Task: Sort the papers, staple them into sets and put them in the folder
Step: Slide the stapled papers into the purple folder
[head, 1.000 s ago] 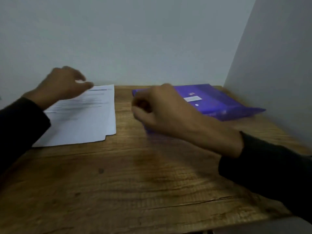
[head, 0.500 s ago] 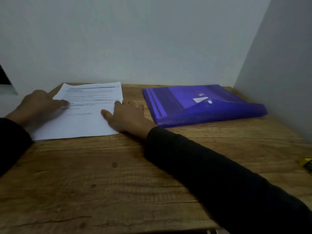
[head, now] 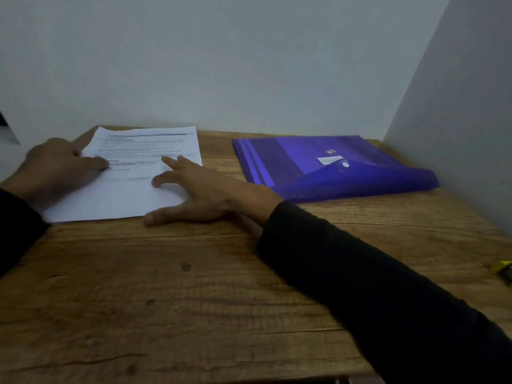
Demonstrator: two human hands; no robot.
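A stack of white printed papers (head: 144, 153) lies flat at the back left of the wooden table (head: 194, 300). My left hand (head: 59, 164) rests on the stack's left edge, its fingers lying on the top sheet. My right hand (head: 199, 189) lies flat with spread, straight fingers on the stack's right lower part, thumb on the table at the front edge. A purple plastic folder (head: 318, 162) with a snap flap lies to the right of the papers, apart from both hands. A small yellow and dark object (head: 502, 268), perhaps the stapler, shows at the right edge.
White walls close the table at the back and on the right. A dark-edged object (head: 5, 128) stands at the far left edge. Bare wood stretches in front of the papers toward me.
My right hand came from in front of the folder over to the papers and now lies further onto the sheet with fingers spread. My left hand dropped onto the stack's left edge.
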